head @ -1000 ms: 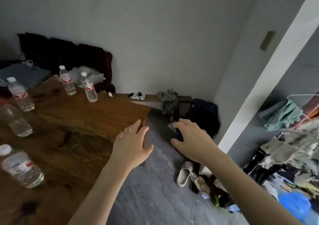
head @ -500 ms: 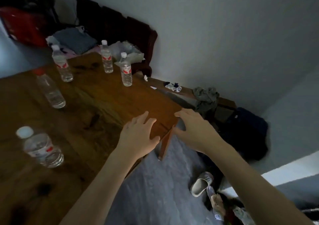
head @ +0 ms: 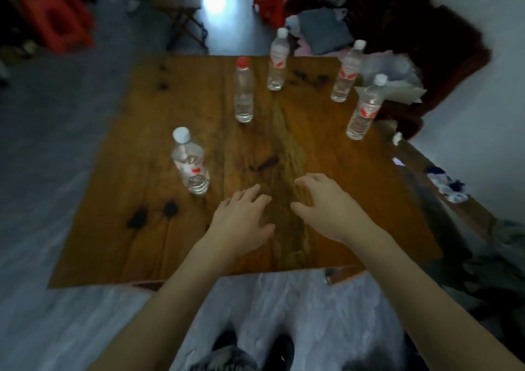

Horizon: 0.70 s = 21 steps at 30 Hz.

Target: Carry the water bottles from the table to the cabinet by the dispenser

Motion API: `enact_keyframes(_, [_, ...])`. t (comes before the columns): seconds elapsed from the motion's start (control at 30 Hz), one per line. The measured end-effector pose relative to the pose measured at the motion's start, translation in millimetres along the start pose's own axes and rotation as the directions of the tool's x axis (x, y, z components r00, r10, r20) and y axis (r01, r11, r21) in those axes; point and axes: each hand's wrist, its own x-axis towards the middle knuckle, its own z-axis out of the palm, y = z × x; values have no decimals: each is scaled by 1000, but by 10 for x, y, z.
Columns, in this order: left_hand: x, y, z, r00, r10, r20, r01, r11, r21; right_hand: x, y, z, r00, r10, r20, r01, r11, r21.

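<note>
- I see 5 water bottles upright on the wooden table [head: 142, 228], none held.
- Nearest bottle [head: 190, 165], white cap, stands left of my hands, close to the left hand but apart from it.
- Red-cap bottle [head: 243, 90] stands mid-table, farther back.
- Far bottle [head: 277, 60] stands near the back edge, just right of the red-cap one.
- 2 more stand at the right: the back-right bottle [head: 347, 72] and the right-edge bottle [head: 365, 108], both beside a crumpled clear plastic bag [head: 397, 77].
- My left hand [head: 241, 223] hovers over the table's near half, fingers spread, gripping nothing.
- My right hand [head: 326, 208] is just beside it, fingers curled loosely, also empty.
- Red stools [head: 54, 21] sit on the floor beyond the table, at the far left.
- The picture is blurred; labels are unreadable.
</note>
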Motion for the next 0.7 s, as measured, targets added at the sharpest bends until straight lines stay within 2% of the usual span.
enact_keyframes(0.17, [-241,-324,75,960,-278,-28,276,960,-50,398,-244,179,978,-174,112,176,984,-7])
enact_keyframes(0.33, [-314,-670,69,900,-434,-31,430,898,-95,770,-562,386,945,-254,205,263,965,-13])
enact_keyframes(0.47, [-230,-958,44,872,-489,-21,484,867,-119,1070,-731,475,932,-255,257,266,964,-10])
enact_keyframes(0.7, [94,-1418,-187,876,-482,-20,473,867,-159,1456,-946,640,951,-183,249,179,983,41])
